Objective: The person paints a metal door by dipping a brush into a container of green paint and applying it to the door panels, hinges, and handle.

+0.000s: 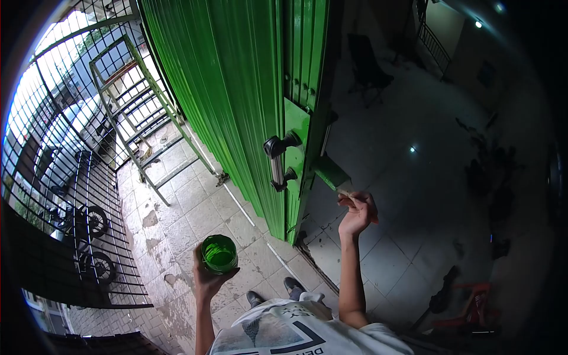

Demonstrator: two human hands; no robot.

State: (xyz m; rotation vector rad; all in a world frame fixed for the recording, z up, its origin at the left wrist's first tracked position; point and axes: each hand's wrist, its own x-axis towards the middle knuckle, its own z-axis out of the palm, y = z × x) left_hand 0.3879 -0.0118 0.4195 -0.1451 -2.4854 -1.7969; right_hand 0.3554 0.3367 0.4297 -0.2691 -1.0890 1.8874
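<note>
My left hand (207, 279) is wrapped round a cup of green paint (219, 255), held upright above the tiled floor with its open top facing me. In my right hand (358, 213) is a paintbrush (332, 173), gripped by its handle end. Its wide, green-coated head points up and left, right at the edge of the green folding metal door (222, 89). A dark pull handle (278, 163) is mounted on the door's light green plate (296, 127), left of the brush.
A metal stepladder (142, 118) stands at the left beside the barred gate (65, 148), with motorcycles (94, 266) beyond it. A floor track (251, 222) runs under the door. In the dark room at right are a chair (368, 65) and a red plastic object (473, 305).
</note>
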